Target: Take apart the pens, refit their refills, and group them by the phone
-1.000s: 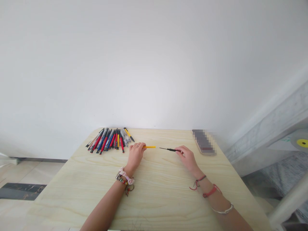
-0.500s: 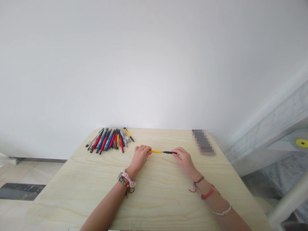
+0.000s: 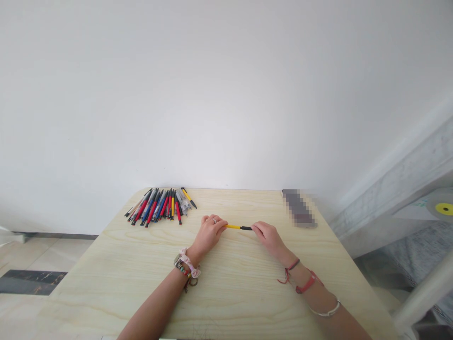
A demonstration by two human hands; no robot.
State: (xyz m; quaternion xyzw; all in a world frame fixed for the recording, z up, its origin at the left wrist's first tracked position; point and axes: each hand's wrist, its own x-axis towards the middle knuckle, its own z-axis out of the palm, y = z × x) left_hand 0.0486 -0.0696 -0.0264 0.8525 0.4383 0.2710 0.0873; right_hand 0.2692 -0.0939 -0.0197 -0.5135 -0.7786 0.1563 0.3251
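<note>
Pen [image 3: 239, 227]: held horizontal, just above the table [image 3: 230, 293], approx. centre of the top, between both hands. Visible span is a yellow barrel [image 3: 232, 226] on the L side and a black front section [image 3: 247, 228] on the R side; the two meet end to end w/ no visible gap. L hand [image 3: 208, 232]: fingers closed in a pinch on the yellow end, heel of hand resting on or just over the table; a ring shows on one finger. R hand [image 3: 269, 236]: fingers closed in a pinch on the black end, which is partly covered by the fingertips. Status (judged): the two sections are mated and the pen reads as one piece; whether the joint is fully seated or tight cannot be told at this res. Pen is not yet set down. Pile [image 3: 159, 206]: many pens, red, blue, black, yellow and clear, lying fanned at the far L corner, well apart from the hands. Blurred item [image 3: 299, 208]: flat, at the far R edge, near the R hand but not touching. Both wrists carry bracelets [image 3: 187, 269]. Wall [image 3: 226, 94]: plain white, behind the table.
</note>
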